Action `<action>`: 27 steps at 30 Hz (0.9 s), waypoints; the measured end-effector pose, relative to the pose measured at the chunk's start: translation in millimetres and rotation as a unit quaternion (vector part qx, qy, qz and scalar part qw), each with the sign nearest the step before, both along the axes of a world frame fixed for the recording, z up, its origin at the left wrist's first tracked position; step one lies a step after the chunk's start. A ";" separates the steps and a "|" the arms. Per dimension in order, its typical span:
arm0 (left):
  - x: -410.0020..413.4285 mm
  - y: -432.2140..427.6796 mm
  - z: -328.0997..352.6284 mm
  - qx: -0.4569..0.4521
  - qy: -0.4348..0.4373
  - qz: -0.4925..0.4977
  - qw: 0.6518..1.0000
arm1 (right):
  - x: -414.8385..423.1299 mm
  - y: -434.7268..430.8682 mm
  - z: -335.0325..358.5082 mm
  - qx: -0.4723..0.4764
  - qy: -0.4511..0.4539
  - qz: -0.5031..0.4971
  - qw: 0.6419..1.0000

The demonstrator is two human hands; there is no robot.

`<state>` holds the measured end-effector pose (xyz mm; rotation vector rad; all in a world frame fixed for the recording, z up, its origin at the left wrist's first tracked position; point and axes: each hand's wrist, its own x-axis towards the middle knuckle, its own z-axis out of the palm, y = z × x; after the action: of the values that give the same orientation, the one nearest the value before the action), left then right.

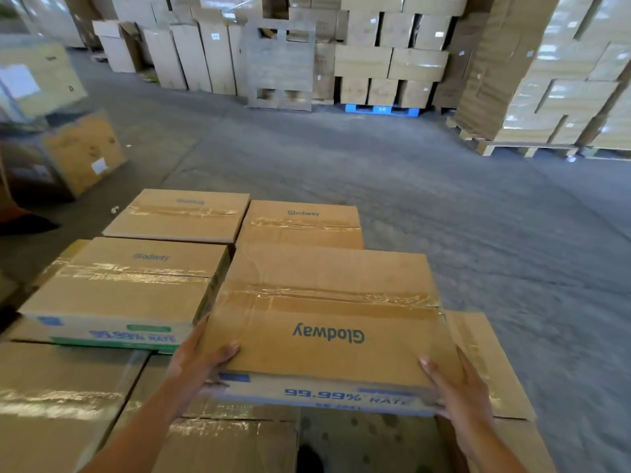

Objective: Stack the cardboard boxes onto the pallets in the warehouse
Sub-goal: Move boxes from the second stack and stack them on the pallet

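**Box gripped at both near corners, lined up beside its neighbour**

Head view: the left hand [201, 365] and right hand [459, 392] grip one box [327, 315] by its near corners. The thumbs lie flat on the lid and the fingers wrap down over the printed front face. Taking both corners probably keeps the wide, flat carton level and lets it be steered in squarely.

The box lies between the hands and stretches away from them, its logo upside down to the wearer. Just left of the left hand a neighbour [126, 288] lies at much the same height, its side close to the held box. I judge the box is being set alongside it to fill out that tier.

Past the far edge of the held box, two far boxes [177, 215] lie lower. Under the right hand a lower box [488, 367] pokes out, part of the layer that would carry the load. Whether the held box already rests on it, I cannot tell.
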<state>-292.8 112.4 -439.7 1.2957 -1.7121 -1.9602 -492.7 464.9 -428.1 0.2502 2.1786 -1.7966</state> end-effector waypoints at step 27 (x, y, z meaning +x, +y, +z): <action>-77.6 -157.1 -116.8 -0.090 -0.244 -0.049 0.964 | -94.1 -131.7 -182.4 0.209 -0.102 0.042 0.972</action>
<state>-370.4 -44.7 -556.5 1.7553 -2.1516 -1.5652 -586.8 333.2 -610.5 0.4082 2.3531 -1.1928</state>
